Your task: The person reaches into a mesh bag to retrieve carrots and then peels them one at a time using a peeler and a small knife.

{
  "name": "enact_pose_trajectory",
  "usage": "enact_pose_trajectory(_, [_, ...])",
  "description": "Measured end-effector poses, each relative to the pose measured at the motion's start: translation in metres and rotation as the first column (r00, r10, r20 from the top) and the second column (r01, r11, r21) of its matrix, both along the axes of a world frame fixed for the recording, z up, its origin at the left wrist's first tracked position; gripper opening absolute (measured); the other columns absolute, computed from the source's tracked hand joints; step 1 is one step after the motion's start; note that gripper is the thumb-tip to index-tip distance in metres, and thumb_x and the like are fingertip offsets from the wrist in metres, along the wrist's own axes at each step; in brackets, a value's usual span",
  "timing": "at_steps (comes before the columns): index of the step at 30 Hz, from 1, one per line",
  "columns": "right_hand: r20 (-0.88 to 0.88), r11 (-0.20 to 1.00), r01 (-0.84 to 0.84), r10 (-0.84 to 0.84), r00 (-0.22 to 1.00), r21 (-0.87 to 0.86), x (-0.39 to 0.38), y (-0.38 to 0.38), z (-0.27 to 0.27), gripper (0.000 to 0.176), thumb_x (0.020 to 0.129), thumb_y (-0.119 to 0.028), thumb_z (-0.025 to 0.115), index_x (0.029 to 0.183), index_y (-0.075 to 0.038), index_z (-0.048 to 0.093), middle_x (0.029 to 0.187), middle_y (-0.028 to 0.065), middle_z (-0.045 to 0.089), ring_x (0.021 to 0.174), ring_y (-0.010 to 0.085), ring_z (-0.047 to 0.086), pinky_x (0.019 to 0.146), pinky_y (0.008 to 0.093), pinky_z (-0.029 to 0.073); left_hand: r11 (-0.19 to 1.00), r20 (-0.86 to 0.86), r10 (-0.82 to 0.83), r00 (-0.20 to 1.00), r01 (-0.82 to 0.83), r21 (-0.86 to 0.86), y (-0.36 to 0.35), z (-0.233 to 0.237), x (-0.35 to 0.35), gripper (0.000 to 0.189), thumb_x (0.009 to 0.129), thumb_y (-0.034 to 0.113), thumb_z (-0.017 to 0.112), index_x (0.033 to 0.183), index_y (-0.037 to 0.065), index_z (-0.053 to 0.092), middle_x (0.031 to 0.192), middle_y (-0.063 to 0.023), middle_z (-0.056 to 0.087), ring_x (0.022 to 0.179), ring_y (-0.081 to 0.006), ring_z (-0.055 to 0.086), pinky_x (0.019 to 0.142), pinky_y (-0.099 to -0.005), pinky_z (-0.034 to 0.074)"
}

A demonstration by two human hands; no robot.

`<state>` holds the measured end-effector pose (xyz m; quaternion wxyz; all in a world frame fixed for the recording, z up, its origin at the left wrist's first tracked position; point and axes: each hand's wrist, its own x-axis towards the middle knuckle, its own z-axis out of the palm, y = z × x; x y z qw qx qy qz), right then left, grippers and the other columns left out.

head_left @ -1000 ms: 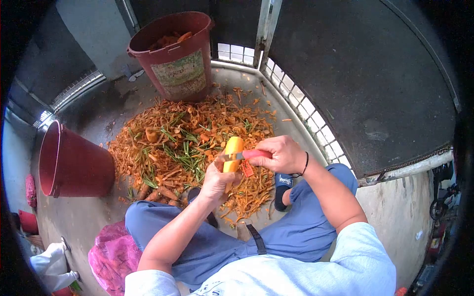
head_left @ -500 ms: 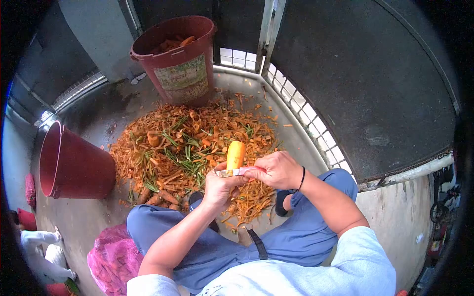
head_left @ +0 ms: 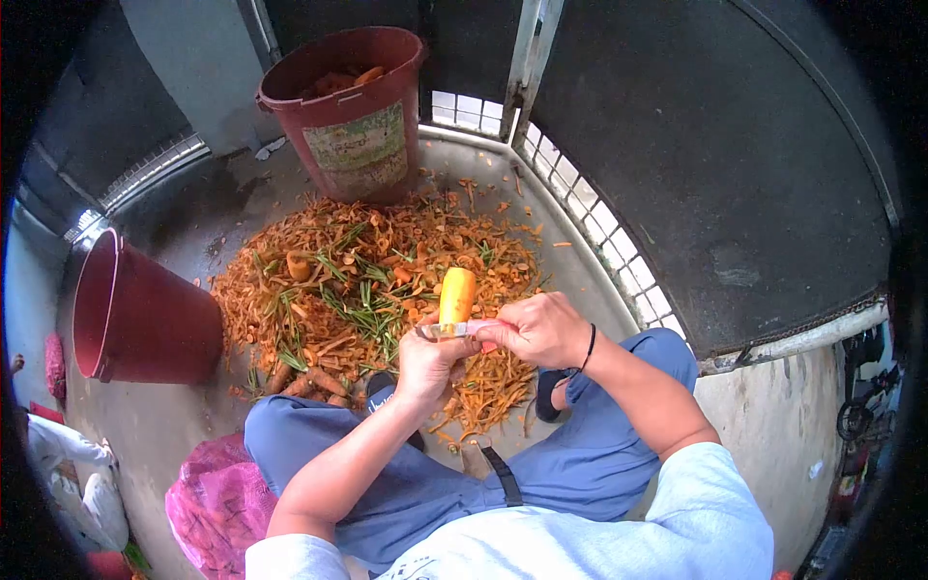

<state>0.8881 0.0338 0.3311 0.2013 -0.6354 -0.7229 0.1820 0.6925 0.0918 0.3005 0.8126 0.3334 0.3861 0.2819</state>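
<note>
Covering the concrete floor point(head_left: 184, 217), peelings point(head_left: 329, 280) lie beneath the carrot point(head_left: 457, 295).

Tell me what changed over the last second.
The right hand drew the peeler down the carrot, from its middle to the end by the left hand. Both grips held; the far bucket, the tipped bucket and the peel pile stayed put.

Two buckets point(head_left: 145, 319) (far one point(head_left: 358, 145) holds carrots point(head_left: 338, 79)); one peeled carrot point(head_left: 456, 295); one peeler point(head_left: 447, 330); one pink sack point(head_left: 217, 503).
</note>
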Motion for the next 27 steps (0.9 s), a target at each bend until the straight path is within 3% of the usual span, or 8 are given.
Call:
enact_pose_trajectory(1, [0.005, 1.0, 0.023, -0.023, 1.0, 0.006, 0.0, 0.001, 0.003, 0.045, 0.095, -0.045, 0.066, 0.07, -0.008, 0.068, 0.065, 0.0138, 0.065, 0.06, 0.0335, 0.066, 0.054, 0.0441, 0.049, 1.0, 0.006, 0.001, 1.0, -0.001, 0.02, 0.001, -0.009, -0.002, 0.044, 0.076, -0.012, 0.074, 0.114, 0.003, 0.058, 0.092, -0.0028, 0.066, 0.065, -0.0073, 0.061, 0.043, -0.0201, 0.04])
enact_pose_trajectory(4, [0.031, 0.996, 0.005, -0.008, 0.999, 0.091, 0.007, 0.007, 0.002, 0.053, 0.097, -0.053, 0.058, 0.071, -0.008, 0.068, 0.062, 0.0153, 0.065, 0.06, 0.0344, 0.067, 0.055, 0.0456, 0.052, 1.0, -0.032, 0.017, 0.999, -0.017, 0.017, -0.001, -0.01, -0.002, 0.04, 0.077, -0.011, 0.072, 0.112, 0.003, 0.058, 0.092, -0.0023, 0.066, 0.062, -0.0068, 0.059, 0.043, -0.02, 0.039])
enact_pose_trajectory(10, [-0.002, 1.0, -0.007, 0.007, 1.0, -0.007, 0.001, 0.004, 0.002, 0.051, 0.096, -0.052, 0.06, 0.07, -0.009, 0.068, 0.062, 0.0146, 0.065, 0.06, 0.0342, 0.067, 0.054, 0.0455, 0.052, 0.999, 0.071, 0.004, 0.997, -0.001, -0.04, 0.002, -0.006, -0.004, 0.041, 0.075, -0.013, 0.071, 0.111, 0.003, 0.058, 0.089, -0.0022, 0.062, 0.059, -0.0059, 0.055, 0.042, -0.0194, 0.037])
enact_pose_trajectory(11, [-0.024, 0.997, 0.006, -0.005, 1.0, 0.075, 0.004, 0.005, 0.001, 0.051, 0.096, -0.052, 0.061, 0.069, -0.009, 0.068, 0.062, 0.0148, 0.065, 0.06, 0.0341, 0.067, 0.054, 0.0453, 0.051, 0.999, 0.03, 0.007, 1.0, -0.006, -0.041, 0.001, -0.011, -0.003, 0.045, 0.074, -0.013, 0.071, 0.115, 0.002, 0.058, 0.088, -0.0021, 0.062, 0.058, -0.0058, 0.054, 0.041, -0.0193, 0.036])
enact_pose_trajectory(14, [0.058, 0.994, 0.036, -0.042, 0.997, 0.102, 0.018, 0.011, -0.002, 0.052, 0.095, -0.052, 0.061, 0.07, -0.008, 0.068, 0.062, 0.0149, 0.065, 0.06, 0.034, 0.067, 0.054, 0.0452, 0.051, 0.999, 0.006, -0.001, 1.0, 0.001, -0.041, -0.003, -0.001, -0.001, 0.046, 0.075, -0.014, 0.07, 0.117, 0.002, 0.058, 0.088, -0.0019, 0.062, 0.058, -0.0058, 0.054, 0.042, -0.0193, 0.036])
enact_pose_trajectory(20, [0.006, 0.999, -0.048, 0.048, 0.999, -0.001, -0.001, 0.001, 0.001, 0.051, 0.097, -0.051, 0.06, 0.071, -0.007, 0.068, 0.064, 0.0162, 0.065, 0.062, 0.0348, 0.068, 0.055, 0.0454, 0.051, 1.0, 0.049, -0.002, 0.999, 0.003, -0.03, 0.001, 0.001, -0.002, 0.045, 0.075, -0.013, 0.073, 0.115, 0.002, 0.058, 0.087, -0.0006, 0.062, 0.059, -0.0059, 0.055, 0.043, -0.0193, 0.037])
enact_pose_trajectory(27, [0.049, 0.996, 0.006, -0.011, 0.999, 0.086, 0.01, 0.008, 0.0, 0.052, 0.097, -0.051, 0.06, 0.071, -0.007, 0.067, 0.064, 0.0167, 0.065, 0.061, 0.0351, 0.067, 0.054, 0.0458, 0.051, 0.999, 0.033, 0.033, 0.999, -0.033, -0.001, 0.0, -0.007, -0.003, 0.042, 0.076, -0.014, 0.072, 0.112, 0.003, 0.058, 0.087, -0.001, 0.062, 0.059, -0.0062, 0.056, 0.043, -0.019, 0.038])
